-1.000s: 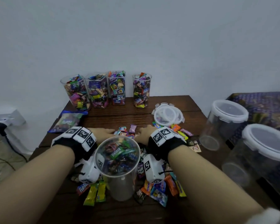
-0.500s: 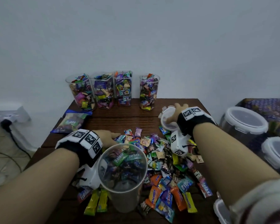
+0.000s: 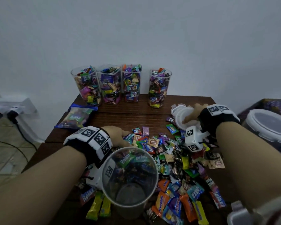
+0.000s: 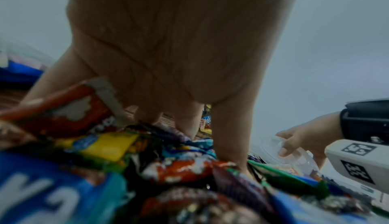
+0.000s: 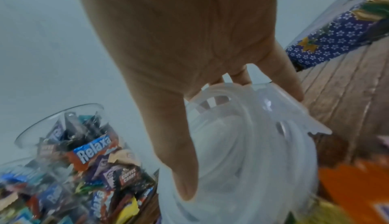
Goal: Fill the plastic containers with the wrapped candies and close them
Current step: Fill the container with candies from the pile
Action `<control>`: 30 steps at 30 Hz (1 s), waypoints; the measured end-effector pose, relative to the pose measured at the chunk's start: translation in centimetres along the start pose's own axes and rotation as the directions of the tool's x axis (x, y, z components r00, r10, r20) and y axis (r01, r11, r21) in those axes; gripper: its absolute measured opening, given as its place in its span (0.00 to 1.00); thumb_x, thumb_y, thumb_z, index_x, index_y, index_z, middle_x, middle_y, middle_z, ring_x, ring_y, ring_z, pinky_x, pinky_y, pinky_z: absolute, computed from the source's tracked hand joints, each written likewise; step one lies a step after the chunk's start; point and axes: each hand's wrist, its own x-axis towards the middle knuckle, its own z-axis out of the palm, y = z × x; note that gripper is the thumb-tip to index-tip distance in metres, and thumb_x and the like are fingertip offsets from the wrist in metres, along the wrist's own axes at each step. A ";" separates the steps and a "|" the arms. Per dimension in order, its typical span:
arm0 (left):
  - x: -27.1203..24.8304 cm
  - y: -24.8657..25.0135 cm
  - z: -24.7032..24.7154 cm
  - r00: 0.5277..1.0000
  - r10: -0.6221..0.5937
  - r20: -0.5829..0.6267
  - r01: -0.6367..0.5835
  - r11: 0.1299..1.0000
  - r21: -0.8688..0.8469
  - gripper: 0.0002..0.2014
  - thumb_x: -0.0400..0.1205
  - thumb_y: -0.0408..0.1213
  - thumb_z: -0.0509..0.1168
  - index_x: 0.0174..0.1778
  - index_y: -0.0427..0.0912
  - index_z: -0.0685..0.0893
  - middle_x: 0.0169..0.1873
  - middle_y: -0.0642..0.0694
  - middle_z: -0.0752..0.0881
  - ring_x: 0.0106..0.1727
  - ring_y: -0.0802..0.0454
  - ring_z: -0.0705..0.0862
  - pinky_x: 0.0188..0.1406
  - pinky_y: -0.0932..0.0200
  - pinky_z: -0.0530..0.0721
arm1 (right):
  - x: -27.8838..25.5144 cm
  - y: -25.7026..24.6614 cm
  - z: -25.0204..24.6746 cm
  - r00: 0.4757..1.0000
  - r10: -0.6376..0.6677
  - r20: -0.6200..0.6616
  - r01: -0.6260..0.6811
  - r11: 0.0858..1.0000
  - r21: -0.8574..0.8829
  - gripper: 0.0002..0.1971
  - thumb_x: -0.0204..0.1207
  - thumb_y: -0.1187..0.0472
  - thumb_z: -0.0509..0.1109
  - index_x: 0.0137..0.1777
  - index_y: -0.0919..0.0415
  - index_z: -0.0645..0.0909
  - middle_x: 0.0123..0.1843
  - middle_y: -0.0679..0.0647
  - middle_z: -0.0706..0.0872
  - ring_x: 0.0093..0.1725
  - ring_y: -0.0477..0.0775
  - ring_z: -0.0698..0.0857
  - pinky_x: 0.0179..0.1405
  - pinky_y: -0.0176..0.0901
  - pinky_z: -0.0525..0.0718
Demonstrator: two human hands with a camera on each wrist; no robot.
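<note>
A clear round container (image 3: 130,179), partly filled with candies, stands at the table's near edge. Loose wrapped candies (image 3: 169,159) lie piled around and behind it. My left hand (image 3: 118,135) lies just behind the container, its fingers (image 4: 229,144) straight and pressing down into the pile. My right hand (image 3: 193,112) is at the back right and grips a stack of white lids (image 3: 180,114), tilted up off the table. In the right wrist view the thumb lies over the lids (image 5: 263,169) and the fingers (image 5: 290,84) curl behind the rim. Several filled, lidless containers (image 3: 131,83) line the wall.
A sealed candy bag (image 3: 76,117) lies at the table's back left. Large clear tubs with white lids (image 3: 269,124) stand off the right side, by a patterned cloth (image 5: 328,48). A plug and cable (image 3: 13,114) are on the floor at left.
My right hand left the candy pile, reached to the back right and took hold of the lids, lifting them. The left hand stayed on the candies.
</note>
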 end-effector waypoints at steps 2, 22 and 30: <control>-0.2 0.1 -0.1 1.000 0.000 -0.002 0.000 1.000 0.004 0.37 0.81 0.62 0.57 0.84 0.54 0.53 0.80 0.45 0.64 0.77 0.45 0.68 0.66 0.59 0.70 | 0.3 0.1 0.1 0.999 0.025 0.039 -0.027 0.998 0.054 0.45 0.62 0.46 0.81 0.76 0.63 0.68 0.58 0.62 0.77 0.42 0.56 0.77 0.36 0.41 0.74; -0.8 0.3 0.1 1.000 -0.001 -0.031 0.002 0.999 0.034 0.33 0.84 0.59 0.55 0.83 0.55 0.53 0.80 0.46 0.65 0.77 0.45 0.68 0.66 0.58 0.70 | -1.2 1.3 -0.8 0.982 0.121 0.146 -0.183 0.802 0.568 0.07 0.80 0.64 0.61 0.50 0.70 0.71 0.33 0.61 0.72 0.27 0.58 0.70 0.17 0.35 0.69; -0.8 0.3 0.1 1.000 -0.011 -0.025 0.011 1.000 0.018 0.34 0.83 0.60 0.57 0.83 0.56 0.54 0.80 0.46 0.65 0.77 0.45 0.68 0.63 0.60 0.71 | -0.4 1.0 -1.8 0.993 0.075 0.091 -0.118 0.634 0.764 0.15 0.80 0.65 0.59 0.65 0.69 0.71 0.45 0.66 0.79 0.36 0.63 0.77 0.38 0.48 0.74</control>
